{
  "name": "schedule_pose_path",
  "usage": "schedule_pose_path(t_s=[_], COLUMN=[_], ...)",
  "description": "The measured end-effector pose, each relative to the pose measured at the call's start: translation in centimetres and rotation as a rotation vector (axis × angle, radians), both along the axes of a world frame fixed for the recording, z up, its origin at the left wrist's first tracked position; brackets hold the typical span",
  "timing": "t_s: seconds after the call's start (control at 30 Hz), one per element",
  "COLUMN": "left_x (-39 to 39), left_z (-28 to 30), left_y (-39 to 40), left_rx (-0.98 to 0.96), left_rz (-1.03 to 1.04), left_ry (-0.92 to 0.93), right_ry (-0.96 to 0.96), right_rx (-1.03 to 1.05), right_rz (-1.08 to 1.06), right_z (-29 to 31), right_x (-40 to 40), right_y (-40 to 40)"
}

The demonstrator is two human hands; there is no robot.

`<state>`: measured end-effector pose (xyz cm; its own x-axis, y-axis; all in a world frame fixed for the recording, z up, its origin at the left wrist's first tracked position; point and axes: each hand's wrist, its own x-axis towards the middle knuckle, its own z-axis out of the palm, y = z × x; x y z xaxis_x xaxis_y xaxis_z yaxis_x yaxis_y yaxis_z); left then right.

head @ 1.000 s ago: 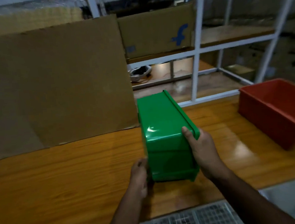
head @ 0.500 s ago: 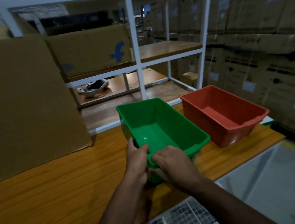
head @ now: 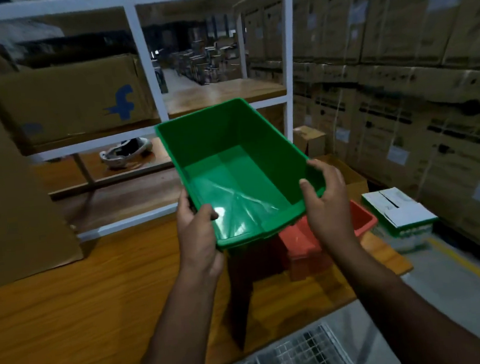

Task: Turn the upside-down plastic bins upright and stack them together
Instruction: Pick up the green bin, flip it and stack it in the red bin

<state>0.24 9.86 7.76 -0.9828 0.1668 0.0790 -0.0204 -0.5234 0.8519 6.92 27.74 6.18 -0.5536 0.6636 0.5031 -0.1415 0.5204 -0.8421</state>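
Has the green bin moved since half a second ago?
Yes. The green bin, held by both hands, has been lifted off the table and carried right, now over the red bin.

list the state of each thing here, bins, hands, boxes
green bin: upright, empty, held up above the red bin
red bin: upright on the table, mostly hidden by the green bin
left hand: grips the green bin's near left corner
right hand: holds the green bin's right rim
white box: flaps shut

Upright green bin point(head: 231, 165) above red bin point(head: 301, 243)
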Motion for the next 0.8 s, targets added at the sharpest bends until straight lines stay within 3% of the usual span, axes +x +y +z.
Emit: schedule_pose_path(t_s=[0.33,0.63,0.8], left_x=[2.9,2.9,1.5], left_z=[0.0,-3.6,-6.3], left_y=[12.0,14.7,14.2], left_rx=[-0.101,-0.149,-0.305], left_rz=[-0.132,-0.079,-0.059], left_ry=[0.040,-0.010,-0.052], right_ry=[0.003,-0.075,-0.171], right_rx=[-0.251,-0.260,-0.210], right_rz=[-0.118,-0.050,-0.058], right_z=[0.2,-2.7,-5.0], right_x=[2.9,3.5,3.0], right_y=[13.0,15.2,14.5])
